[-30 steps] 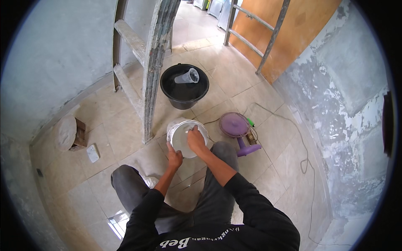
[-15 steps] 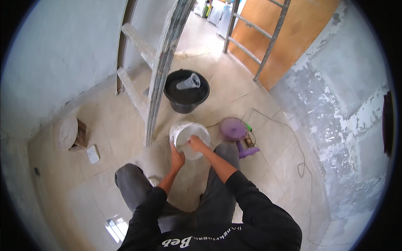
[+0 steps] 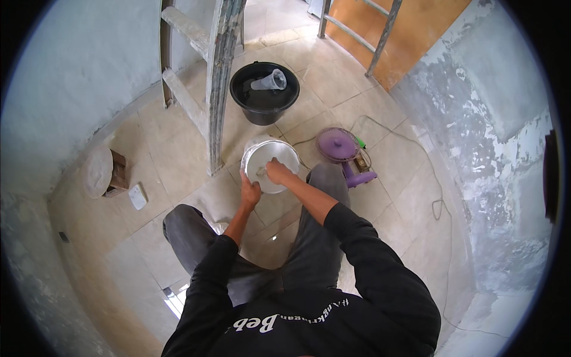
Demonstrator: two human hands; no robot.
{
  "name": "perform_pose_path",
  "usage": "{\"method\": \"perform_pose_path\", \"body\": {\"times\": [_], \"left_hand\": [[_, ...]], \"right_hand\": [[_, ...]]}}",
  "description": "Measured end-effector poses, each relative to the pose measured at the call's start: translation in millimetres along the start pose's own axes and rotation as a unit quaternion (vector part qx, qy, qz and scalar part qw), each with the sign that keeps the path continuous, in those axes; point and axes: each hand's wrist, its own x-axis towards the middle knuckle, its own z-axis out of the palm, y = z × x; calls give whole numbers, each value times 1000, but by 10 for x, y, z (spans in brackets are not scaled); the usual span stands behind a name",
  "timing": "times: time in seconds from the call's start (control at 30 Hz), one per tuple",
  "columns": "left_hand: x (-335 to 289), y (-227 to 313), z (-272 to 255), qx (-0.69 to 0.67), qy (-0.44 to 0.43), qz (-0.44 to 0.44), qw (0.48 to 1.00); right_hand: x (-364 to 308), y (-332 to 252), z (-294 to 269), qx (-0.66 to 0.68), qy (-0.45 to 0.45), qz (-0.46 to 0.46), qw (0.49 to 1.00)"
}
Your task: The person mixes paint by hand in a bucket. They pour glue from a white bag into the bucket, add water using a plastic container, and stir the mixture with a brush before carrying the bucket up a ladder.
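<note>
Between my knees is a white bucket [image 3: 256, 156], tilted so that its mouth faces me. My left hand [image 3: 250, 191] grips its near left rim, with the thumb side toward the opening. Inside the mouth, my right hand [image 3: 278, 172] is closed, fingers pointing down and left. Whatever it holds is too small and hidden to name. Some pale material shows in the bucket near those fingers. Beyond it stands a black tub [image 3: 264, 113] with dark contents and a clear plastic cup [image 3: 269, 80] lying in it.
A purple fan [image 3: 337, 144] lies right of the bucket, its cable [image 3: 432, 172] trailing along the floor. A paint-spattered ladder [image 3: 217, 89] rises at left; another ladder [image 3: 351, 33] leans by an orange panel [image 3: 410, 30]. A round-topped container [image 3: 100, 172] and a white box [image 3: 138, 196] sit left.
My view has tipped downward, so floor objects appear higher in the picture. The left hand still grips the bucket rim, and the right hand stays inside the mouth.
</note>
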Motion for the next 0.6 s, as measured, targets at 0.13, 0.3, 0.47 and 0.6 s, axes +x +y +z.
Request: {"method": "perform_pose_path", "body": {"times": [0.13, 0.3, 0.47, 0.6], "left_hand": [[-12, -37, -112, 20, 24, 0, 1000], [-30, -96, -5, 25, 81, 54, 995], [-49, 167, -17, 119, 62, 105, 985], [107, 85, -207, 161, 38, 122, 979]], "right_hand": [[-113, -383, -385, -20, 107, -19, 994], [-161, -363, -276, -110, 141, 40, 983], [-198, -79, -179, -75, 32, 35, 996], [-160, -175, -267, -67, 48, 16, 996]]}}
